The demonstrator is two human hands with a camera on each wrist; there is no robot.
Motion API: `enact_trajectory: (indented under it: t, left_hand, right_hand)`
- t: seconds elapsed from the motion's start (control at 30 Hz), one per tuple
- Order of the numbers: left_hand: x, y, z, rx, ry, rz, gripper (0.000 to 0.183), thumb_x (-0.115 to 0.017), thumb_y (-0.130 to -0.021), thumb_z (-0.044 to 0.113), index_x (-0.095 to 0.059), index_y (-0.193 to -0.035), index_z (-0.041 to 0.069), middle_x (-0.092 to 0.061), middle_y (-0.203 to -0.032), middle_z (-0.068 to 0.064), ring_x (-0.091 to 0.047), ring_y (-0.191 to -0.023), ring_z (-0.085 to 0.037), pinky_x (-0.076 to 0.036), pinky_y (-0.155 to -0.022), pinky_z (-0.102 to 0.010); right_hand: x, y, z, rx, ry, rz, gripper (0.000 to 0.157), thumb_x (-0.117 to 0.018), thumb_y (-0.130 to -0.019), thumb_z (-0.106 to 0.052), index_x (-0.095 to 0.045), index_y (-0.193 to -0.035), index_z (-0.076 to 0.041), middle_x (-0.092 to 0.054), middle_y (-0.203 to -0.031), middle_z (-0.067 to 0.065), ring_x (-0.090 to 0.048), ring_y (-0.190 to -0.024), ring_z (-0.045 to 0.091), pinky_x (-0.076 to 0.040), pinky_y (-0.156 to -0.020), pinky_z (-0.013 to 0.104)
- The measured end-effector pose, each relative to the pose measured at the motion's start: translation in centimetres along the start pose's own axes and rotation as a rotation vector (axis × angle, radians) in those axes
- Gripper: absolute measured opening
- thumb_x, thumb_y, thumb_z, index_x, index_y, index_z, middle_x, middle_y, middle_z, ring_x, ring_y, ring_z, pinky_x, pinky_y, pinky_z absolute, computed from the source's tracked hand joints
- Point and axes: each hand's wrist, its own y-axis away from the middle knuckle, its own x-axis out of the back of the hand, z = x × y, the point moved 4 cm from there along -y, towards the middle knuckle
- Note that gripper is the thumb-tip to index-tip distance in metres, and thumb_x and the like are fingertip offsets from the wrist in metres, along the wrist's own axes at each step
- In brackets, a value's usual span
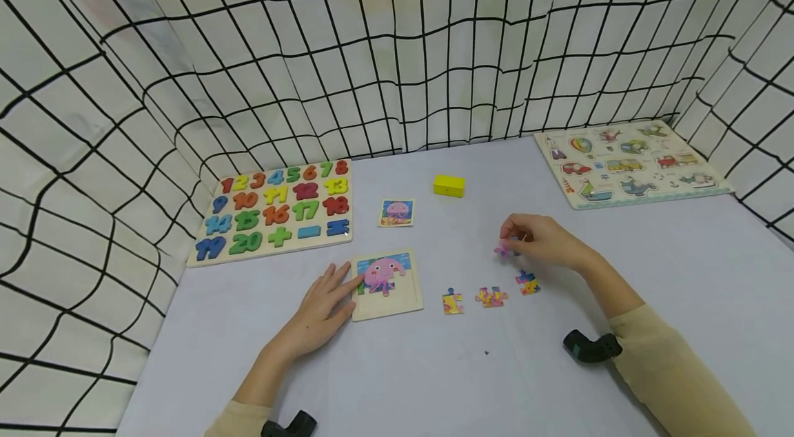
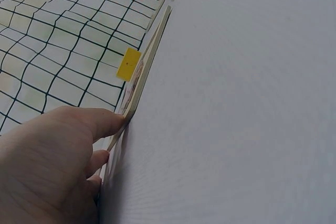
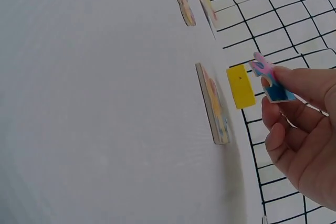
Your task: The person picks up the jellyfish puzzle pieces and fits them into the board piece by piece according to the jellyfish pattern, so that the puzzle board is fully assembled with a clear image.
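My left hand (image 1: 320, 311) rests at the left edge of a small wooden puzzle tray (image 1: 387, 310), its fingers extended and touching the rim. Part of a pink octopus picture (image 1: 382, 273) fills the tray's upper left, with bare wood at the right and bottom. Over the table to the right, my right hand (image 1: 546, 240) pinches a pink and blue jigsaw piece (image 3: 278, 92) between thumb and fingertips, raised above the tabletop. Below it lie three loose jigsaw pieces: a yellow one (image 1: 453, 302), a pink and yellow one (image 1: 492, 297), and a blue and yellow one (image 1: 528, 282).
Behind the tray are a small octopus picture card (image 1: 397, 213) and a yellow block (image 1: 449, 186). A number puzzle board (image 1: 267, 215) lies at the left, a vehicle puzzle board (image 1: 633, 165) at the back right. Black wire mesh (image 1: 409, 54) borders the white table.
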Motion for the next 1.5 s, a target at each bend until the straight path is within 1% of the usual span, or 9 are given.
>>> enact_trajectory:
  t: [0.23,0.37,0.53,0.67,0.8,0.97,1.13,1.27,1.5]
  left_hand:
    - [0.0,0.0,-0.2,0.006,0.002,-0.004,0.047,-0.051,-0.094,0.022,-0.041,-0.139,0.018,-0.019,-0.151,-0.009,-0.003,-0.139,-0.03,-0.003,-0.108,-0.052]
    - [0.0,0.0,-0.2,0.001,0.002,-0.005,0.046,-0.051,-0.094,0.022,-0.041,-0.139,0.018,-0.019,-0.151,-0.009,-0.003,-0.139,-0.029,-0.003,-0.108,-0.052]
    - [0.1,0.1,-0.1,-0.003,0.003,-0.002,0.046,-0.051,-0.094,0.022,-0.041,-0.139,0.017,-0.019,-0.151,-0.009,-0.004,-0.139,-0.03,-0.003,-0.108,-0.052]
    - [0.1,0.1,-0.1,-0.005,0.004,-0.001,0.047,-0.051,-0.094,0.021,-0.042,-0.139,0.016,-0.019,-0.151,-0.009,-0.004,-0.139,-0.03,-0.003,-0.108,-0.052]
    - [0.1,0.1,0.0,-0.012,0.001,0.003,0.047,-0.052,-0.093,0.022,-0.042,-0.139,0.016,-0.02,-0.151,-0.01,-0.004,-0.139,-0.031,-0.004,-0.108,-0.052]
    - [0.2,0.1,0.0,-0.017,0.007,0.004,0.046,-0.051,-0.094,0.022,-0.042,-0.139,0.017,-0.02,-0.151,-0.009,-0.003,-0.139,-0.03,-0.004,-0.108,-0.052]
    - [0.1,0.1,-0.1,-0.02,0.01,0.001,0.046,-0.051,-0.094,0.023,-0.042,-0.139,0.017,-0.019,-0.151,-0.009,-0.003,-0.139,-0.03,-0.003,-0.108,-0.052]
    - [0.1,0.1,-0.1,-0.021,0.019,-0.002,0.046,-0.05,-0.094,0.023,-0.042,-0.139,0.017,-0.019,-0.151,-0.009,-0.003,-0.139,-0.03,-0.003,-0.108,-0.052]
    - [0.1,0.2,-0.1,-0.024,0.019,0.0,0.046,-0.05,-0.094,0.023,-0.042,-0.139,0.017,-0.019,-0.151,-0.009,-0.003,-0.139,-0.03,-0.004,-0.108,-0.052]
  right_hand:
    - [-0.4,-0.9,-1.2,-0.003,-0.07,-0.002,0.006,-0.064,-0.087,-0.017,-0.059,-0.09,-0.015,-0.059,-0.078,-0.003,-0.053,-0.072,0.016,-0.045,-0.062,0.025]
    - [-0.9,-1.6,-2.0,0.015,-0.087,-0.007,0.006,-0.064,-0.087,-0.018,-0.06,-0.09,-0.015,-0.059,-0.078,-0.003,-0.053,-0.072,0.017,-0.045,-0.062,0.025]
    - [-1.8,-2.6,-2.6,0.032,-0.11,-0.023,0.006,-0.063,-0.087,-0.016,-0.06,-0.091,-0.012,-0.061,-0.078,-0.003,-0.052,-0.072,0.017,-0.044,-0.062,0.025]
    - [-2.6,-3.4,-3.0,0.027,-0.121,-0.043,0.006,-0.063,-0.087,-0.015,-0.06,-0.092,-0.012,-0.062,-0.079,-0.002,-0.052,-0.072,0.016,-0.044,-0.063,0.026]
    - [-3.6,-4.2,-3.6,0.027,-0.127,-0.079,0.006,-0.063,-0.087,-0.016,-0.061,-0.091,-0.012,-0.063,-0.079,-0.003,-0.053,-0.072,0.016,-0.045,-0.063,0.025]
    - [-5.0,-5.1,-4.4,0.058,-0.135,-0.137,0.005,-0.063,-0.088,-0.016,-0.062,-0.092,-0.013,-0.065,-0.081,-0.006,-0.054,-0.07,0.015,-0.047,-0.062,0.025]
    - [-6.7,-5.7,-5.0,0.074,-0.133,-0.195,0.006,-0.063,-0.088,-0.017,-0.064,-0.093,-0.016,-0.064,-0.081,-0.008,-0.053,-0.068,0.014,-0.046,-0.06,0.023]
    - [-7.8,-6.1,-5.4,0.075,-0.118,-0.217,0.006,-0.064,-0.087,-0.017,-0.065,-0.093,-0.017,-0.064,-0.079,-0.009,-0.053,-0.069,0.013,-0.046,-0.062,0.023]
    - [-9.2,-6.7,-6.0,0.114,-0.17,-0.252,0.006,-0.063,-0.087,-0.013,-0.065,-0.093,-0.014,-0.063,-0.08,-0.006,-0.055,-0.073,0.012,-0.049,-0.067,0.024]
